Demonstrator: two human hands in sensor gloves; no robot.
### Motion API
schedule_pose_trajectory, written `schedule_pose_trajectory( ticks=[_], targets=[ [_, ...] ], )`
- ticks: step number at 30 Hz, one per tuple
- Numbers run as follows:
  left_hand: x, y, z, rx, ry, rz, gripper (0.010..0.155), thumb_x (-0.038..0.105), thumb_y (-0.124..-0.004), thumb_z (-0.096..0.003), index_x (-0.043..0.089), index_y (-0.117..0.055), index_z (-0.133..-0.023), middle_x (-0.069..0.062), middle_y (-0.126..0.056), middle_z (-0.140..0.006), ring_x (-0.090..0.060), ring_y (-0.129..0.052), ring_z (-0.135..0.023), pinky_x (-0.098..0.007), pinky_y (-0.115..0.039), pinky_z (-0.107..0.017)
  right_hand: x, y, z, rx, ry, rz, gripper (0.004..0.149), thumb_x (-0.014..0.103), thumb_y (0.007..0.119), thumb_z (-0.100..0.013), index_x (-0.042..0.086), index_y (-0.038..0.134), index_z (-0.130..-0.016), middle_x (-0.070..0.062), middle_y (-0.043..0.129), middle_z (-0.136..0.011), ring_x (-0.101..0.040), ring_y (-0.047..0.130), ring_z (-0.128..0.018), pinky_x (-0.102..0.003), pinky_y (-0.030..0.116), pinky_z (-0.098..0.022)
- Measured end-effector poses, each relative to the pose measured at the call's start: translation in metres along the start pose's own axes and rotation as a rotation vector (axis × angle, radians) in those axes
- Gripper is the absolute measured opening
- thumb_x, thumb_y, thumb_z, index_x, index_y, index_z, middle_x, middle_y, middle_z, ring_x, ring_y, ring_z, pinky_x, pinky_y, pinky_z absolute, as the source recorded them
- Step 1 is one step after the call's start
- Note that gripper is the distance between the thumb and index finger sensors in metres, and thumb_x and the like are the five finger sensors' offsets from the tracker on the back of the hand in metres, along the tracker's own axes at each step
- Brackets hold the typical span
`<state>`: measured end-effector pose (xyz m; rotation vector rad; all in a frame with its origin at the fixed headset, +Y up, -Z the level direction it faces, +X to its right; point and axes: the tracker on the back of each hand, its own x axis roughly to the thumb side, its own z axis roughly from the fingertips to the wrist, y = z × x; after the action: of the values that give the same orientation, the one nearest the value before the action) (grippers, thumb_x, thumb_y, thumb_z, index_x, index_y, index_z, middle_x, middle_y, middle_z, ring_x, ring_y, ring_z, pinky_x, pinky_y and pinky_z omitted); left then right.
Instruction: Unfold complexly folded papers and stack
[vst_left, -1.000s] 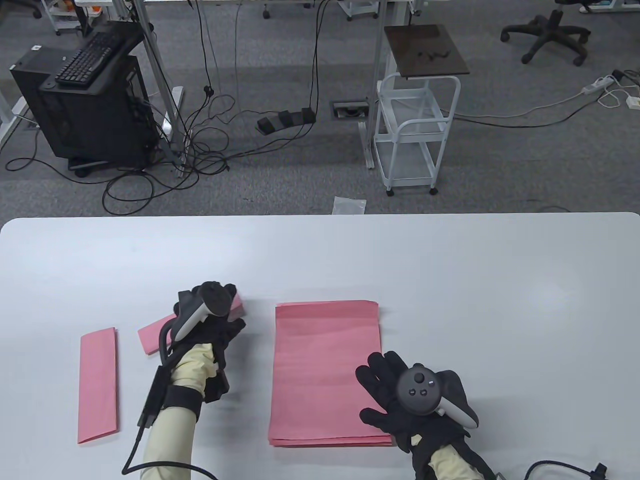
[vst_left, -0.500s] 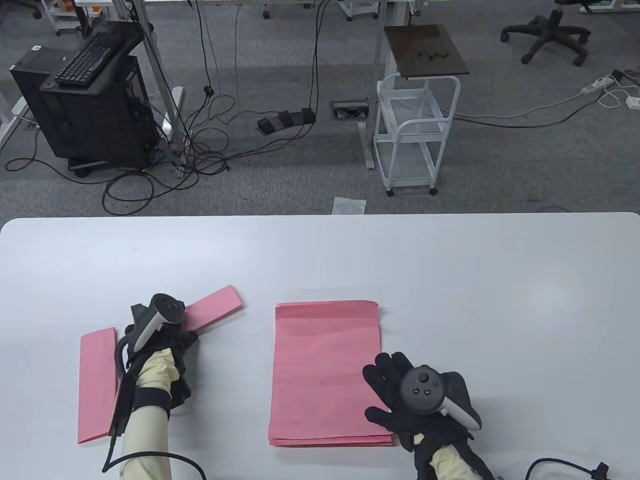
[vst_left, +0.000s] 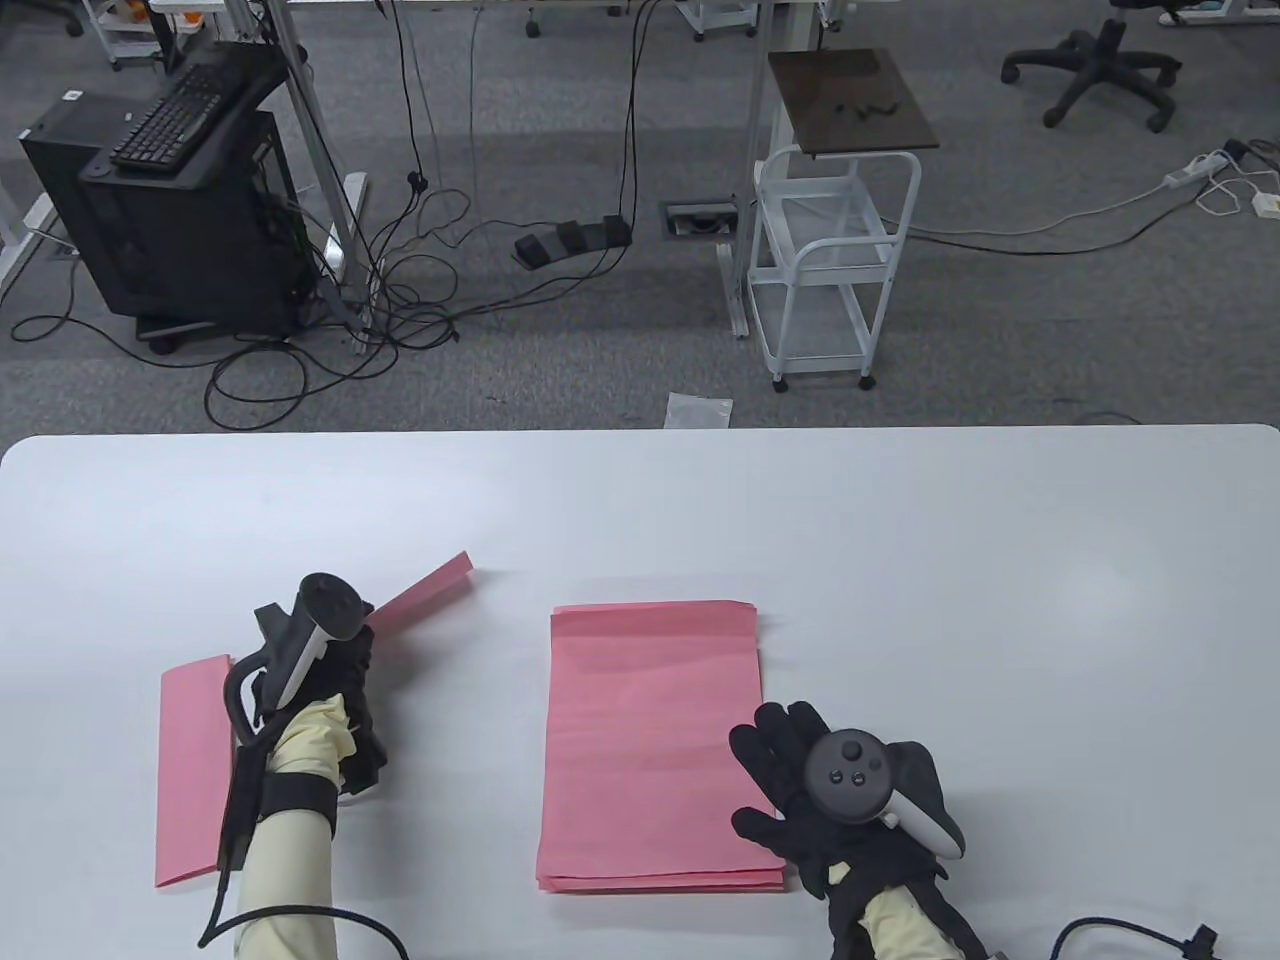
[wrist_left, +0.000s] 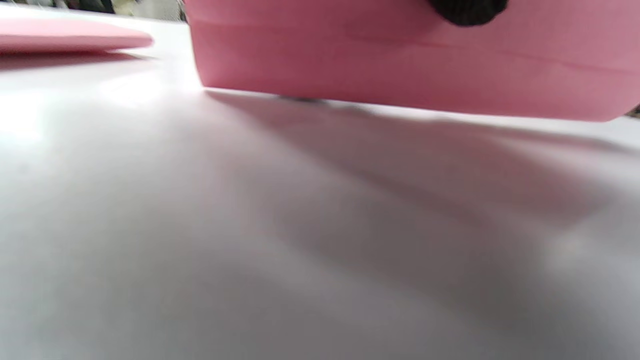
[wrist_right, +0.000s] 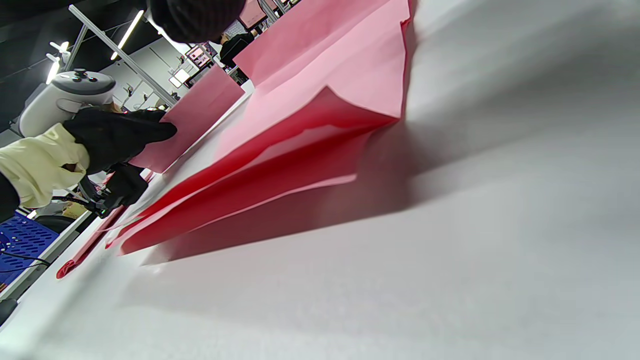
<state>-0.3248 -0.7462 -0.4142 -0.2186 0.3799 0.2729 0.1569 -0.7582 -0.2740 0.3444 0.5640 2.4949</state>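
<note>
A stack of unfolded pink sheets (vst_left: 650, 740) lies at the table's front middle. My right hand (vst_left: 790, 770) rests flat on its right edge, fingers spread. My left hand (vst_left: 345, 660) grips one end of a folded pink strip (vst_left: 425, 592) and holds it tilted up off the table. The strip fills the top of the left wrist view (wrist_left: 400, 65), with one fingertip (wrist_left: 467, 10) on it. The right wrist view shows the stack's lifted edges (wrist_right: 280, 165) and my left hand (wrist_right: 120, 135) on the strip. A second folded pink strip (vst_left: 190, 770) lies at the left, partly under my left forearm.
The white table (vst_left: 900, 560) stretches bare to the far and right edges. A black cable (vst_left: 1120, 935) lies at the front right corner. Beyond the table, on the floor, stand a white cart (vst_left: 830, 270) and a computer case (vst_left: 170, 210).
My left hand slid left along the folded strip to its near end, gripped it and raised it off the table. My right hand stayed on the stack.
</note>
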Motion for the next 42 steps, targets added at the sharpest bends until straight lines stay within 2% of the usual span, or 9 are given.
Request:
schedule_pose_trajectory(
  ticks=[4, 9, 14, 19, 26, 34, 38, 40, 42],
  targets=[
    [0.030, 0.015, 0.021, -0.099, -0.204, 0.148, 0.042, 0.043, -0.067, -0.0536, 0.034, -0.075, -0.094, 0.003, -0.088, -0.098, -0.026, -0.087, -0.092, -0.052, -0.057, -0.077, -0.001, -0.006, -0.004, -0.063, 0.019, -0.011, 0.070, 0.049, 0.065, -0.051, 0.044, 0.023, -0.106, 0.015, 0.005, -0.116, -0.009, -0.013, -0.101, -0.048, -0.012, -0.067],
    [0.077, 0.025, 0.059, -0.145, -0.443, 0.115, 0.041, 0.043, -0.069, -0.0532, 0.028, -0.081, -0.090, -0.001, -0.095, -0.090, -0.027, -0.094, -0.084, -0.051, -0.063, -0.073, 0.006, -0.020, -0.009, -0.182, 0.024, -0.041, 0.079, 0.044, 0.073, -0.049, 0.049, 0.015, -0.101, 0.013, 0.008, -0.117, -0.013, -0.007, -0.104, -0.050, -0.009, -0.069],
    [0.122, 0.014, 0.098, -0.360, -0.640, 0.054, 0.042, 0.043, -0.070, -0.0535, 0.024, -0.083, -0.089, -0.004, -0.097, -0.087, -0.028, -0.097, -0.078, -0.050, -0.065, -0.071, 0.018, -0.032, -0.016, -0.253, -0.080, -0.156, 0.081, 0.039, 0.076, -0.048, 0.051, 0.015, -0.100, 0.013, 0.012, -0.118, -0.016, 0.000, -0.108, -0.053, -0.007, -0.071],
    [0.145, 0.000, 0.124, -0.448, -0.737, -0.032, 0.043, 0.044, -0.070, -0.0534, 0.023, -0.083, -0.088, -0.005, -0.097, -0.085, -0.028, -0.097, -0.077, -0.050, -0.066, -0.070, 0.025, -0.036, -0.022, -0.261, -0.169, -0.143, 0.084, 0.036, 0.078, -0.047, 0.054, 0.015, -0.099, 0.015, 0.016, -0.119, -0.016, 0.008, -0.111, -0.055, -0.004, -0.073],
    [0.158, -0.014, 0.137, -0.585, -0.782, -0.015, 0.042, 0.044, -0.070, -0.0535, 0.022, -0.083, -0.087, -0.005, -0.097, -0.083, -0.028, -0.097, -0.075, -0.050, -0.066, -0.070, 0.024, -0.037, -0.023, -0.247, -0.317, -0.110, 0.078, 0.028, 0.082, -0.045, 0.047, 0.033, -0.103, 0.013, 0.050, -0.110, -0.016, 0.043, -0.108, -0.055, 0.015, -0.079],
    [0.166, -0.025, 0.137, -0.659, -0.782, -0.033, 0.044, 0.045, -0.069, -0.0537, 0.021, -0.081, -0.089, -0.006, -0.095, -0.085, -0.030, -0.095, -0.077, -0.051, -0.063, -0.071, 0.023, -0.039, -0.021, -0.324, -0.414, -0.189, 0.064, 0.019, 0.081, -0.045, 0.028, 0.056, -0.103, -0.003, 0.079, -0.073, -0.029, 0.081, -0.065, -0.055, 0.048, -0.075],
    [0.152, -0.019, 0.127, -0.655, -0.758, 0.038, 0.052, 0.049, -0.068, -0.0531, 0.025, -0.071, -0.099, -0.006, -0.086, -0.097, -0.032, -0.087, -0.089, -0.054, -0.056, -0.075, 0.018, -0.041, -0.020, -0.336, -0.404, -0.245, 0.060, 0.019, 0.081, -0.045, 0.022, 0.061, -0.101, -0.006, 0.081, -0.071, -0.031, 0.083, -0.061, -0.057, 0.049, -0.074],
    [0.132, -0.013, 0.116, -0.663, -0.726, 0.115, 0.062, 0.050, -0.071, -0.0521, 0.026, -0.059, -0.107, -0.007, -0.073, -0.109, -0.034, -0.079, -0.097, -0.056, -0.052, -0.076, 0.010, -0.043, -0.019, -0.342, -0.384, -0.306, 0.059, 0.019, 0.080, -0.045, 0.021, 0.062, -0.101, -0.006, 0.081, -0.071, -0.031, 0.083, -0.061, -0.058, 0.049, -0.074],
    [0.105, -0.007, 0.101, -0.634, -0.676, 0.223, 0.077, 0.052, -0.075, -0.0508, 0.029, -0.037, -0.113, -0.011, -0.038, -0.121, -0.038, -0.057, -0.108, -0.058, -0.045, -0.078, 0.003, -0.046, -0.019, -0.366, -0.362, -0.361, 0.059, 0.019, 0.080, -0.046, 0.021, 0.062, -0.101, -0.007, 0.081, -0.071, -0.031, 0.083, -0.062, -0.058, 0.048, -0.074]
  ],
)
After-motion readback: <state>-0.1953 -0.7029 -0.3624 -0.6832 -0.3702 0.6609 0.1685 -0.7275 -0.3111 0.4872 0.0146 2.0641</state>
